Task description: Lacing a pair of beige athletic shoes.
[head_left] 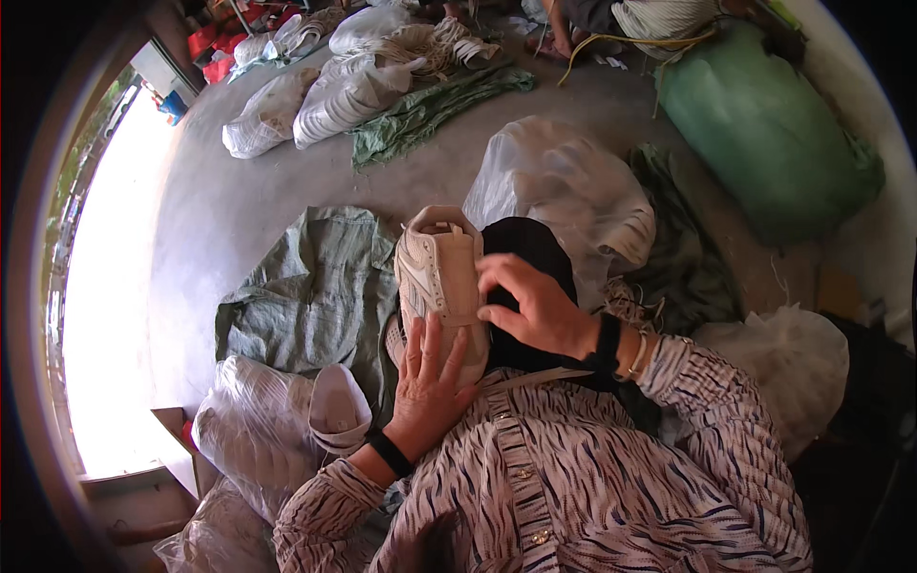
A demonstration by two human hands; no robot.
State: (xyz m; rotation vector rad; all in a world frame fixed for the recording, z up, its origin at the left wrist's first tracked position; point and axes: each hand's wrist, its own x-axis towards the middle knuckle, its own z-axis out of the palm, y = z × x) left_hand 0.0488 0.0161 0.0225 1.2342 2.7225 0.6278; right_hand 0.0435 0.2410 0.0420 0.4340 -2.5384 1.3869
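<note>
A beige lace-up sneaker (456, 270) rests on my lap with its heel end away from me and its toe toward me. No lace shows in the eyelets that I can see. My left hand (428, 390) lies over the toe with its fingers stretched and slightly apart. At the right edge of the shoe's tongue, my right hand (537, 307) has its fingers bent inward, thumb and forefinger close to the eyelet row; what lies at their tips is too small to make out. A pale flat strip (540, 377) crosses my lap below the right hand.
Left of me, clear plastic bags (253, 415) hold pale shoes, with one loose white shoe (339, 406) beside them. A green woven sack (310, 286) lies flat ahead. Another plastic bag (564, 181) stands beyond my lap. Farther off are a bulging green sack (764, 134) and bagged shoes (349, 100).
</note>
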